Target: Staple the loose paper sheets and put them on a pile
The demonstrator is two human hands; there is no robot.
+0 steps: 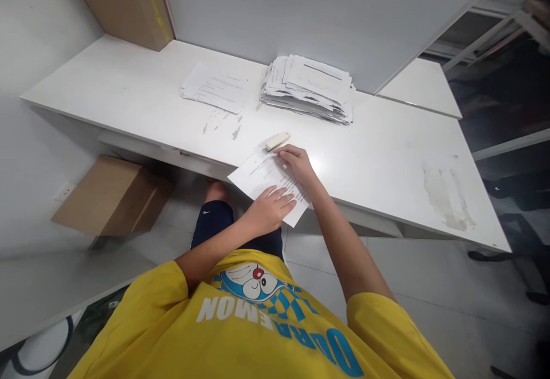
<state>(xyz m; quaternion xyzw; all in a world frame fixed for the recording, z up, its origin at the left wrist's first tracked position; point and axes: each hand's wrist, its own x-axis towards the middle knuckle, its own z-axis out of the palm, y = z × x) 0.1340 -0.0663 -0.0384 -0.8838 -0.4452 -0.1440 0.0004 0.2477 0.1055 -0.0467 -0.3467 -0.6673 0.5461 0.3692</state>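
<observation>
A printed paper sheet (253,176) lies at the desk's front edge, its near corner sticking out over my lap. My left hand (271,208) rests flat on the near part of the sheet, fingers spread. At the sheet's far edge, my right hand (296,164) has its thumb and fingers drawn together on the paper. Just beyond those fingertips sits a small cream stapler (278,141), close to the paper's far corner. Whether the fingertips also touch the stapler I cannot tell.
A thick, uneven paper stack (309,90) stands against the partition. Left of it lies a thinner paper pile (217,88). A cardboard box (129,7) occupies the desk's far left, and another cardboard box (103,196) is below. The white desk (387,161) has worn patches.
</observation>
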